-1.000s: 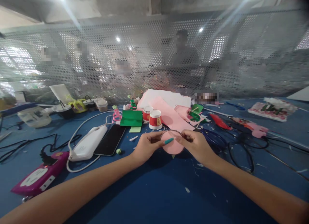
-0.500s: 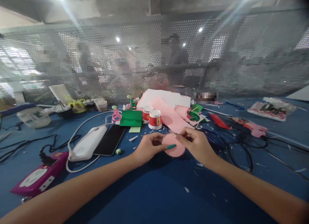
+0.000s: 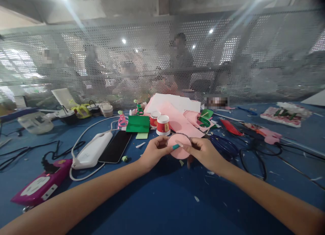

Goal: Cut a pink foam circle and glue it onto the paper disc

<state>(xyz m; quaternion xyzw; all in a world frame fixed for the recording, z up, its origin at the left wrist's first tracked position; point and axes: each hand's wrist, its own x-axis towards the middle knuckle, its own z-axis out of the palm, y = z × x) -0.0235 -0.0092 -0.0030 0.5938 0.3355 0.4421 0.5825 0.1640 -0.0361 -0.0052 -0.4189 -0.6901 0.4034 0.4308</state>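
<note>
From where I stand, the pink disc (image 3: pixel 180 154) is up in front of the person, over the near middle of the blue table (image 3: pixel 175 204), with both hands on it. The left hand (image 3: pixel 156 152) has it clamped at its left side, the thumb with the teal nail lying across the face and the other fingers curled at the rim. The right hand (image 3: pixel 207 153) pinches it from the right, its thumb also on the face, and the two thumb tips meet near the middle. How the fingers sit behind the disc I can't tell.

Just beyond the hands stand two red and white cups (image 3: pixel 163 127), side by side, with a green sheet (image 3: pixel 137 124) to their left. Pink paper (image 3: pixel 182 125) lies right of the cups, and white paper (image 3: pixel 175 103) is farther off. To the left are a dark phone (image 3: pixel 115 147), a white case (image 3: pixel 93 149) beside it, and, nearer, a purple power strip (image 3: pixel 42 183). Over on the right lies a red piece (image 3: pixel 231 127). At the far side, people show dimly through a perforated screen (image 3: pixel 152 42).
</note>
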